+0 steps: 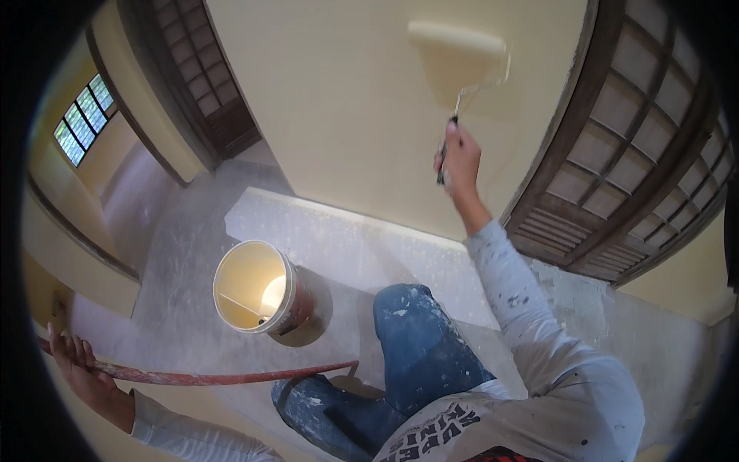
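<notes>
My right hand (pixel 460 163) grips the dark handle of a paint roller (pixel 456 42), arm stretched out ahead of me. The roller's pale cream sleeve lies against the cream wall (pixel 339 115), its bent wire frame running down to the handle. At the far left, my left hand (pixel 83 368) has its fingers round a long, worn red bar (pixel 200 378), which reaches across to beside my knee. Between my hands and farther forward stands a paint bucket (pixel 289 304). Its inside is coated cream, with bright paint at the bottom and a thin stick-like piece across it.
A paint-spotted pale sheet (pixel 339 231) covers the floor along the wall's foot. Dark wooden doors with panes stand at the right (pixel 593 146) and the back left (pixel 204 69). A barred window (pixel 85 119) is at the far left. My paint-stained knees are bent below the bucket.
</notes>
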`<action>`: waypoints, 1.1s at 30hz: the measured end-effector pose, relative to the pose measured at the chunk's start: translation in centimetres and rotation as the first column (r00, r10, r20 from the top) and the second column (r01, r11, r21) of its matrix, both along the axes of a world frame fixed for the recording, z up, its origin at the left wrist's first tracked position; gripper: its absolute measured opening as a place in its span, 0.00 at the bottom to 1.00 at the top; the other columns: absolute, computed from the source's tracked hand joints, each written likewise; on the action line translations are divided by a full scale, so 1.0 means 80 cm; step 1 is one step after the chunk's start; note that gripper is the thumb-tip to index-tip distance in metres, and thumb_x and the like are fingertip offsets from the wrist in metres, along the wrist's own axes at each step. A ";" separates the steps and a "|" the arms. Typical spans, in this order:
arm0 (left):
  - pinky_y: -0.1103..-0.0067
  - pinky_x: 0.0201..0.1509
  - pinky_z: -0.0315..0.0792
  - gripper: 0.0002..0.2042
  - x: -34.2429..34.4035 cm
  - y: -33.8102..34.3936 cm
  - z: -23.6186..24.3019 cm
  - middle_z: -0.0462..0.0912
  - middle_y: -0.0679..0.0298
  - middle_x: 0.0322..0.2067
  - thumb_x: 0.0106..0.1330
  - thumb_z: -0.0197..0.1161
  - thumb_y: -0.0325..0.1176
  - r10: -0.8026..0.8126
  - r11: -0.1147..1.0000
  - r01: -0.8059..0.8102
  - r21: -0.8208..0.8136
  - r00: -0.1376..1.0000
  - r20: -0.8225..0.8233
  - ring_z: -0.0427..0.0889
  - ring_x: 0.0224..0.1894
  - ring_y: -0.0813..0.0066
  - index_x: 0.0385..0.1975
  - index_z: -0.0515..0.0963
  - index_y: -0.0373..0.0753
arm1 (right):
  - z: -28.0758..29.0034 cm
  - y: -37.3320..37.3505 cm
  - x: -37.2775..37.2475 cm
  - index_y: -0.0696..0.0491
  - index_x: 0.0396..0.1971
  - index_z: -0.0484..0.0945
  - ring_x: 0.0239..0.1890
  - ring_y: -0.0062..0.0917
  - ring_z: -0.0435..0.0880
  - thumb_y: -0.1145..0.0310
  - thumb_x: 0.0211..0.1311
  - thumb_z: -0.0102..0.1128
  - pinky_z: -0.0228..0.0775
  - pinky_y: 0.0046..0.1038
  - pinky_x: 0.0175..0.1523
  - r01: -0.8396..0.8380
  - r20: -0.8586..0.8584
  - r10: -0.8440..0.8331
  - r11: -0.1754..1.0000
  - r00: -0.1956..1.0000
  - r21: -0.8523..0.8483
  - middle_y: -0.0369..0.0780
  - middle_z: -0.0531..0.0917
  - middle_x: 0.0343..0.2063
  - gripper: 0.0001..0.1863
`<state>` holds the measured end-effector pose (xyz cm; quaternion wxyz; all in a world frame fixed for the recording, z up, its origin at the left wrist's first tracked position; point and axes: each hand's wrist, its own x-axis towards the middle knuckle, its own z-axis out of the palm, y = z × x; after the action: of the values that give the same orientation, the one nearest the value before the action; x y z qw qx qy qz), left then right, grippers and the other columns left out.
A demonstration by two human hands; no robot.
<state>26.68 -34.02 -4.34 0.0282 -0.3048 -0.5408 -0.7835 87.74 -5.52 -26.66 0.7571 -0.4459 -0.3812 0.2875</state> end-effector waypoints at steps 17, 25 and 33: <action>0.69 0.80 0.59 0.30 0.106 0.004 0.003 0.58 0.42 0.75 0.81 0.49 0.46 0.163 0.970 -0.183 -0.162 0.978 -0.131 0.63 0.76 0.56 0.73 0.60 0.30 | -0.472 -0.101 -0.028 0.54 0.28 0.70 0.10 0.26 0.68 0.59 0.79 0.51 0.59 0.32 0.14 -0.255 -0.515 -0.129 0.752 0.848 -0.608 0.36 0.68 0.14 0.18; 0.71 0.77 0.62 0.28 0.105 0.004 -0.011 0.64 0.47 0.73 0.80 0.49 0.46 0.184 0.970 -0.205 -0.128 0.970 -0.160 0.66 0.74 0.59 0.72 0.64 0.34 | -0.557 -0.074 0.030 0.57 0.27 0.72 0.11 0.34 0.72 0.62 0.76 0.54 0.60 0.37 0.15 -0.239 -0.499 -0.204 0.688 0.842 -0.685 0.42 0.72 0.14 0.17; 0.82 0.60 0.69 0.32 -0.006 -0.009 0.027 0.75 0.57 0.58 0.76 0.58 0.49 0.152 0.985 -0.157 -0.064 0.985 -0.079 0.77 0.56 0.72 0.74 0.63 0.39 | -0.364 -0.139 -0.021 0.54 0.30 0.75 0.10 0.20 0.68 0.60 0.79 0.52 0.60 0.26 0.14 -0.142 -0.379 -0.088 0.830 0.921 -0.539 0.33 0.69 0.14 0.16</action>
<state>26.17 -34.76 -2.18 0.0983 -0.2913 -0.5887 -0.7477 86.06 -16.61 -55.74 0.6500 -0.5753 -0.1296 0.4793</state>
